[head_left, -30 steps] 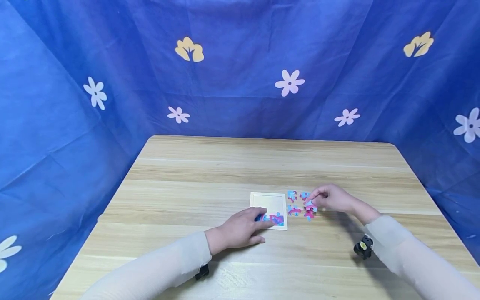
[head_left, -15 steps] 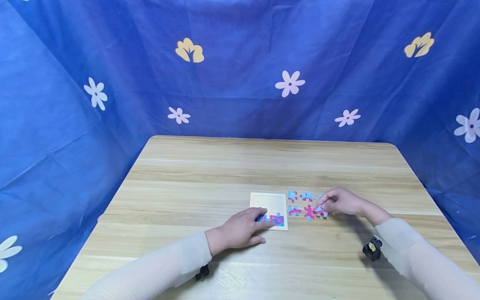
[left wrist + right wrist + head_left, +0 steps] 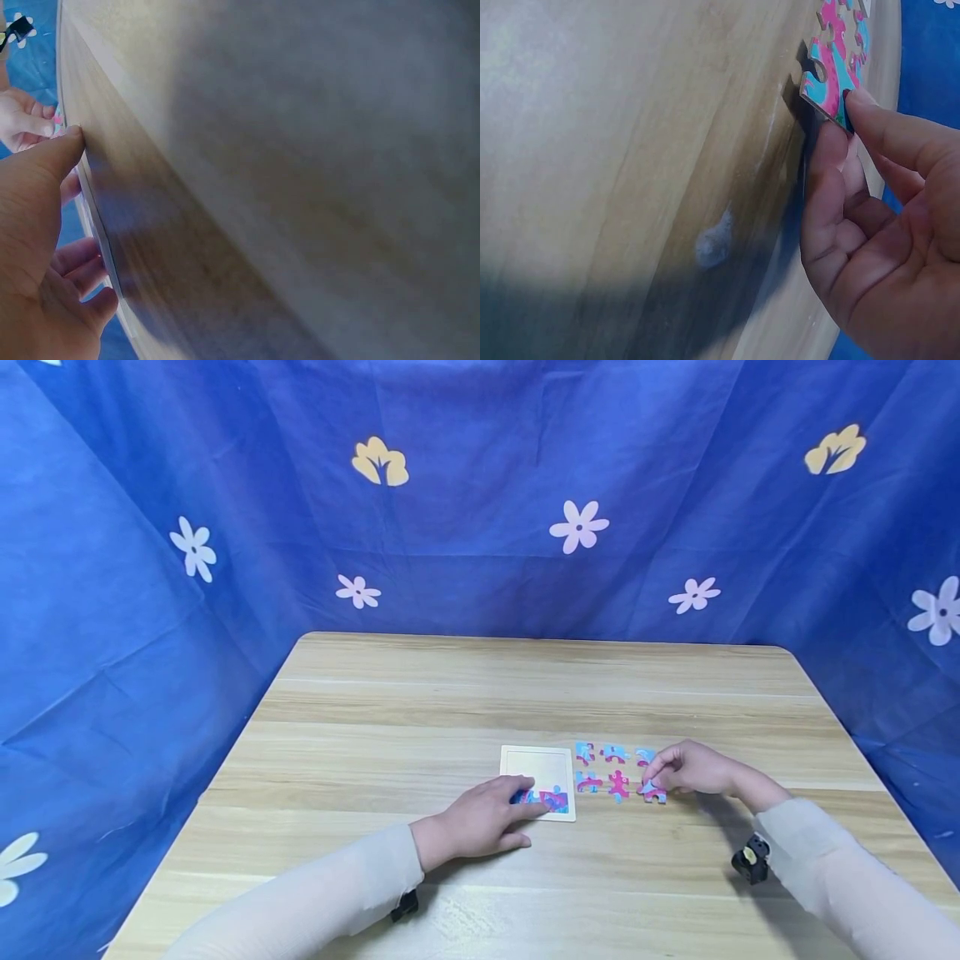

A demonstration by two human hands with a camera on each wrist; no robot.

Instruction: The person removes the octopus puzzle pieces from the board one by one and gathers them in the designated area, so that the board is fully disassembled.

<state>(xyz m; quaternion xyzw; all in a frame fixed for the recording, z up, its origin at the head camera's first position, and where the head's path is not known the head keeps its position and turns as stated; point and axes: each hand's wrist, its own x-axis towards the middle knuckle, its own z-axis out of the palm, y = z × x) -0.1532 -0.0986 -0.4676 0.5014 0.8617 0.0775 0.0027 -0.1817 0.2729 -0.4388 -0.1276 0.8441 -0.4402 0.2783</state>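
While the left hand (image 3: 480,817) lies flattened with its fingers extended and spread across the near part of a pale square tray (image 3: 538,767), the right hand (image 3: 693,767) pinches one puzzle piece (image 3: 652,792) between thumb and finger. Clock directions as per the head view. Left forearm, in a pale sleeve (image 3: 315,893), comes in from eight o'clock; right forearm, likewise sleeved, from four o'clock, wrist slightly bent. The tray sits at one o'clock of the left hand; printed pieces (image 3: 555,802) occupy its six o'clock side, partly covered by the fingers. The pinched piece is at three o'clock of the tray. Right wrist view: grip at the piece's corner, remaining fingers folded in, near edge raised above the surface (image 3: 630,150); contact at its far edge cannot be told. Five loose pieces (image 3: 618,785) lie flat between tray and right hand, three in the far row, two nearer.
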